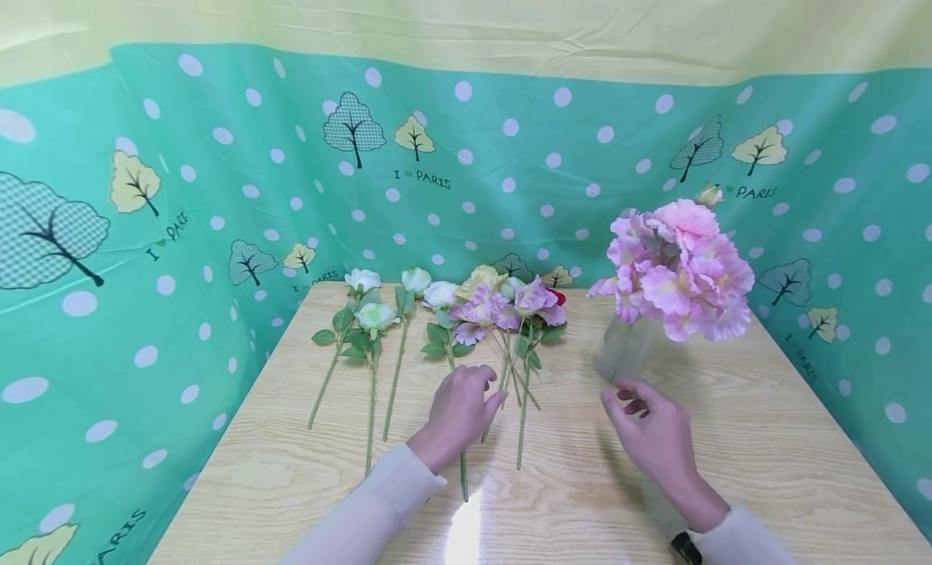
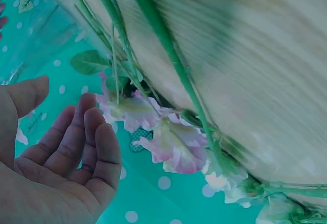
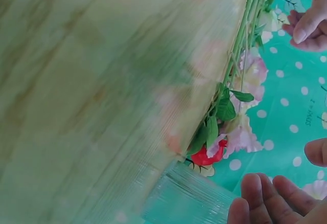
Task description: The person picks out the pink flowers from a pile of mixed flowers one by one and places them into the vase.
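My left hand (image 1: 459, 411) hovers over the flower stems in the middle of the table. Its fingers are loosely bent with nothing between them, as the left wrist view shows. Close in front of the clear vase (image 1: 619, 353) is my right hand (image 1: 651, 435), its fingers relaxed and holding nothing; I cannot tell whether its fingertips touch the glass. Large pink flowers (image 1: 677, 278) stand in the vase, with a small pale bud (image 1: 709, 195) above them. Beyond the left hand lie light purple flowers (image 1: 539, 299), a pale yellow flower (image 1: 482, 280) and a partly hidden red flower (image 1: 557, 296).
Several white roses (image 1: 377, 316) lie on the left of the wooden table (image 1: 277, 476), stems pointing toward me. A green dotted cloth (image 1: 510, 160) with printed trees hangs round the back and sides. Right of the vase, bare wood shows.
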A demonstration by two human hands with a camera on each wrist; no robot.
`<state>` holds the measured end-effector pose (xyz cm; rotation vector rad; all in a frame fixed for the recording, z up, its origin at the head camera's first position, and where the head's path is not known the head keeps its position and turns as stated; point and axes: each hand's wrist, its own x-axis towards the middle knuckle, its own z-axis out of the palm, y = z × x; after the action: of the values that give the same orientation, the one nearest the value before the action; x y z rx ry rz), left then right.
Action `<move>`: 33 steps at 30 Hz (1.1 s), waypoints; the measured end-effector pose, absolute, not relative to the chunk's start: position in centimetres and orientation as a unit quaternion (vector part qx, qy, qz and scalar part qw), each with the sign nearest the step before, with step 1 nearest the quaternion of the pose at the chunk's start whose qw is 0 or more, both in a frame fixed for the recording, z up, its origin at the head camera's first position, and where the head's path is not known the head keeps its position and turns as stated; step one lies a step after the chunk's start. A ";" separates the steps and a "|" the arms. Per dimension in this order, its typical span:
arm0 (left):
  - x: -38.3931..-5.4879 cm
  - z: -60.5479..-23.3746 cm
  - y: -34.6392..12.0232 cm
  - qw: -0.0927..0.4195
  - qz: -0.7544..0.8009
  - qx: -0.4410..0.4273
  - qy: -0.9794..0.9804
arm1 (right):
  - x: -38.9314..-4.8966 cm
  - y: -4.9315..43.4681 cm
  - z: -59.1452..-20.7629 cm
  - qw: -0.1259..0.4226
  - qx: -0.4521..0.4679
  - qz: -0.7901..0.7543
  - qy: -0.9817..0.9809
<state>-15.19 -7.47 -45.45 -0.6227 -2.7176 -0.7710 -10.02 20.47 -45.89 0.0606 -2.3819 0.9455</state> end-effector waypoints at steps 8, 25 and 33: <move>-16.0 -45.2 -6.4 0.104 -0.247 -0.198 -0.943 | -9.7 20.2 -45.8 0.289 0.031 0.350 -0.891; -18.2 -45.5 -4.9 0.056 -0.201 -0.187 -0.960 | -9.4 20.0 -45.4 0.287 0.021 0.352 -0.891; -19.0 -45.7 -4.3 0.014 -0.167 -0.178 -0.970 | -9.5 20.1 -45.4 0.287 0.018 0.350 -0.891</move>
<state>-18.98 -4.29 -45.71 -0.5535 -3.0200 -0.5216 -9.48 20.07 -45.40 0.0473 -2.3815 0.9356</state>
